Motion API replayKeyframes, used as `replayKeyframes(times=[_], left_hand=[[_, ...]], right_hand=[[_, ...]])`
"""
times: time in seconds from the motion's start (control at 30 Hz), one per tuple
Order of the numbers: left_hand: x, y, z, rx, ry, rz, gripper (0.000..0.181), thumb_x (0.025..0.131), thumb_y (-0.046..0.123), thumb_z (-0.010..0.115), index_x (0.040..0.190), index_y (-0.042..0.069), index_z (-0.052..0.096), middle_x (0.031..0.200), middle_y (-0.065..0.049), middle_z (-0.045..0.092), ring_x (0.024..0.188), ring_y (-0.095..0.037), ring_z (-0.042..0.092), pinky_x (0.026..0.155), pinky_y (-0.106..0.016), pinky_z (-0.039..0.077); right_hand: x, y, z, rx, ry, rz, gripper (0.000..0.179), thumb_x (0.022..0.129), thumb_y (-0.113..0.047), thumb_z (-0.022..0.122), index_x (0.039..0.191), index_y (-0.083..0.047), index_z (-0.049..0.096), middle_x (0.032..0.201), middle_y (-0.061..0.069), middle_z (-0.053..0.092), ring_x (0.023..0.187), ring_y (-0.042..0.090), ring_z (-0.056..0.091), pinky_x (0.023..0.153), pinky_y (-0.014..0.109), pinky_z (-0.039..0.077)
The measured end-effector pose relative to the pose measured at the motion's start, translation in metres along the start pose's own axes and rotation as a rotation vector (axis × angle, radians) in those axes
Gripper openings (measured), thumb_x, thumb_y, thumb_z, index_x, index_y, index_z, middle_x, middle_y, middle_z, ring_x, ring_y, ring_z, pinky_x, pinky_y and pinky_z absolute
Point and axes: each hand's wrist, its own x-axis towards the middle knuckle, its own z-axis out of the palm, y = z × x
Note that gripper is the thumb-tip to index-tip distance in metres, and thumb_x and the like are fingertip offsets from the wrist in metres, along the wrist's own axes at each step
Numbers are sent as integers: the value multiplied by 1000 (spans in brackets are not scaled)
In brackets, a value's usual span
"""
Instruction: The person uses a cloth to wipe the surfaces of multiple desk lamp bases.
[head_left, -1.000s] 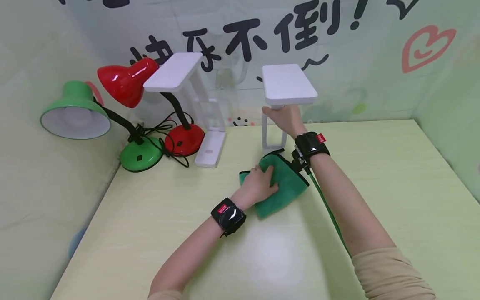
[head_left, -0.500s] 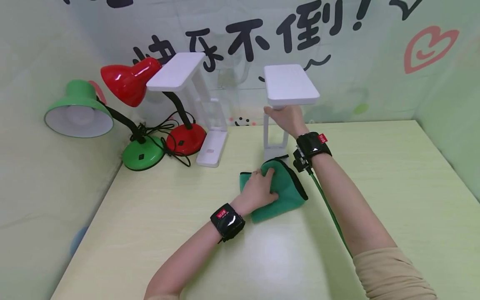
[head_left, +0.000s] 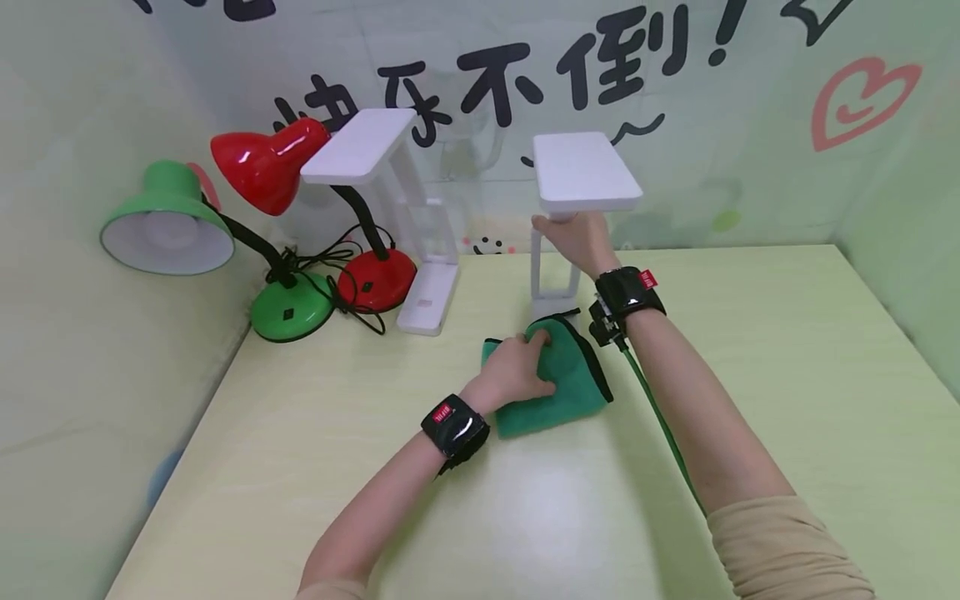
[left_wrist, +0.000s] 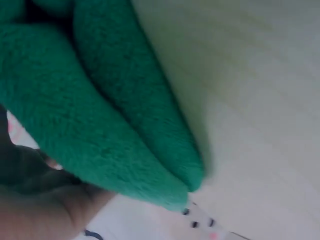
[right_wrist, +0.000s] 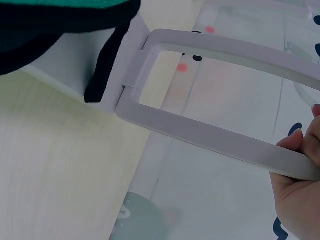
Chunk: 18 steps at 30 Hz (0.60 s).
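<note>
Right grip (head_left: 579, 240) closed round white lamp (head_left: 587, 171); left grip (head_left: 513, 372), fingers curled, holds green cloth (head_left: 572, 387) at base (right_wrist: 70, 65).

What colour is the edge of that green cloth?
Black. The edge of the cloth shows best in the right wrist view.

Pale wood table (head_left: 750, 358) against whitish wall (head_left: 780, 196); black lettering (head_left: 495, 60), pink heart (head_left: 855, 116).

The wood-grain counter (head_left: 750, 350) carries a green gooseneck lamp (head_left: 167, 198), a red gooseneck lamp (head_left: 264, 171), a white desk lamp (head_left: 362, 148) and, partly behind a green cloth (head_left: 572, 385), another white lamp (head_left: 585, 171).
</note>
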Motion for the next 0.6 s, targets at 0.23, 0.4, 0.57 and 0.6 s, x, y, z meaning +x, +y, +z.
replayKeyframes(times=[0.23, 0.4, 0.57, 0.6], left_hand=[[-21, 42, 14, 335, 70, -51, 57, 85, 27, 66, 134, 3, 47, 72, -9, 65, 71, -25, 64, 52, -28, 51], [-28, 51, 19, 418, 98, -79, 53, 86, 33, 67, 129, 7, 50, 73, -8, 67, 66, -23, 63, 44, -27, 47], [-29, 47, 18, 352, 108, -52, 53, 86, 27, 67, 131, 6, 50, 70, -8, 65, 66, -23, 63, 49, -28, 48], [-29, 46, 18, 336, 111, -44, 52, 85, 26, 67, 131, 6, 50, 69, -8, 64, 65, -23, 62, 50, -28, 49]], right_hand=[[0, 1, 0, 11, 3, -12, 54, 87, -15, 65, 134, -2, 41, 134, 18, 50, 126, 27, 47, 105, 46, 40], [0, 1, 0, 6, -9, -41, 58, 87, -15, 65, 138, -4, 38, 139, 16, 46, 130, 26, 44, 108, 47, 37], [1, 5, -8, -7, -31, -30, 57, 89, -16, 62, 138, 0, 38, 138, 21, 46, 126, 28, 45, 108, 48, 36], [2, 7, -12, -2, -24, -28, 56, 89, -15, 62, 137, 1, 38, 136, 22, 46, 124, 28, 45, 107, 48, 37]])
